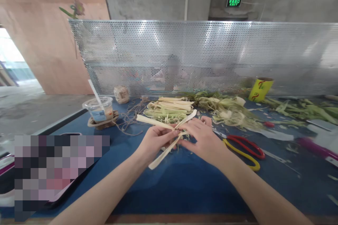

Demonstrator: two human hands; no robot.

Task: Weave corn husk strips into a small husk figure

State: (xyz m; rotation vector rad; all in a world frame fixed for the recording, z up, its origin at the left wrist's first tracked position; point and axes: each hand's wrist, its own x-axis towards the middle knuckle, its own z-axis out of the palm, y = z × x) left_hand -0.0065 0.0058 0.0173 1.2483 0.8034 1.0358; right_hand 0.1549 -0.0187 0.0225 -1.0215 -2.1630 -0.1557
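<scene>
Pinches pale husk strips (161,157) near their crossing between the bent left fingers (171,135), clamped together on them. Sets the right fingers (190,127) against the same crossing from the right, spread slightly; cannot tell whether closed on a strip, because of the overlap. Holds the strips in the middle of the scene, over the blue surface (163,197), with long ends fanning out to the near left, far left and far right.

Just beyond, has a stack of pale husks (171,107), and to the far right of it, a loose heap of green and pale husks (224,107). To the right, just beside the right forearm, shows scissors (244,140) with red and yellow handles, then a purple tool (315,148) near the right edge. Farther off on that side, includes a yellow tube (261,89) and green leaves (306,110).

To the left, shows tangled twine (134,112), a round bundle (121,94), and a lidded clear cup (99,113) with a white straw (95,93), seated in a brown holder (101,123). Along the far side, has a perforated metal screen (185,42).
</scene>
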